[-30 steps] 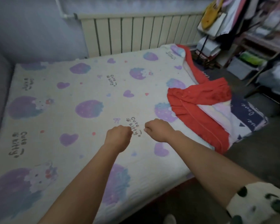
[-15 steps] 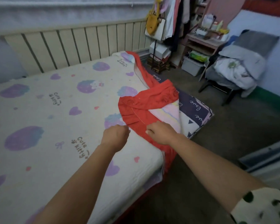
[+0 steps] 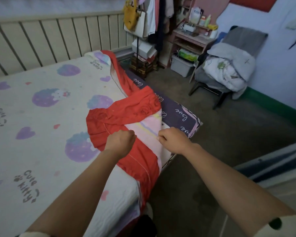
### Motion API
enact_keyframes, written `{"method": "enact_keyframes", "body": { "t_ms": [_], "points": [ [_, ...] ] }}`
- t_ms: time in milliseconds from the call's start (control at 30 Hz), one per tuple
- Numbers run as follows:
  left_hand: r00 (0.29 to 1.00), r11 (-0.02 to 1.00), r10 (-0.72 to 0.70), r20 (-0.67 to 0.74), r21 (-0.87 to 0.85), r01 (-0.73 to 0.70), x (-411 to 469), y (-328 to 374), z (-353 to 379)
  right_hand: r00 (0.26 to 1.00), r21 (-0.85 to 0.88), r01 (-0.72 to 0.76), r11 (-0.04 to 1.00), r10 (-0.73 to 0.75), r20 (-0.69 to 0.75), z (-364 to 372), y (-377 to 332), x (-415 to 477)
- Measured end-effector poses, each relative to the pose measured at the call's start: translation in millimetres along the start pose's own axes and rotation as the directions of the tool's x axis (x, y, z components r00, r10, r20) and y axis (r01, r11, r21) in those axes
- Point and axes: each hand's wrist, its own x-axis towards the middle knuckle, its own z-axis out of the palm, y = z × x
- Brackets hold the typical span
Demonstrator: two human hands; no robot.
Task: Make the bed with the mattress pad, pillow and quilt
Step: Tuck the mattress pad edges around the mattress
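Bedside: cream strawberry-print mattress pad (image 3: 46, 147) spread; my left hand (image 3: 120, 141) and right hand (image 3: 173, 140) grasp flipped red pink-lined cloth (image 3: 126, 108); next, probably pull it right.

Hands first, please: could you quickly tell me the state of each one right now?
Left hand: closed, gripping the red sheet.
Right hand: closed, pinching the same sheet's pink underside.

Mattress pad (image 3: 41, 134) lies flat, open from nine to eleven o'clock; bunched red cloth (image 3: 126, 110) blocks twelve; bare floor (image 3: 220, 151) at three.
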Motion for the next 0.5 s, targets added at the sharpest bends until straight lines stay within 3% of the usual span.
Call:
{"method": "enact_keyframes", "body": {
  "t_ms": [500],
  "points": [
    [0.955,0.950,-0.298,-0.017,-0.106,0.294,212.9,-0.8,48.3,0.978,0.021,0.166,0.986,-0.167,0.129,-37.8,143.6,237.1]
  ]
}}
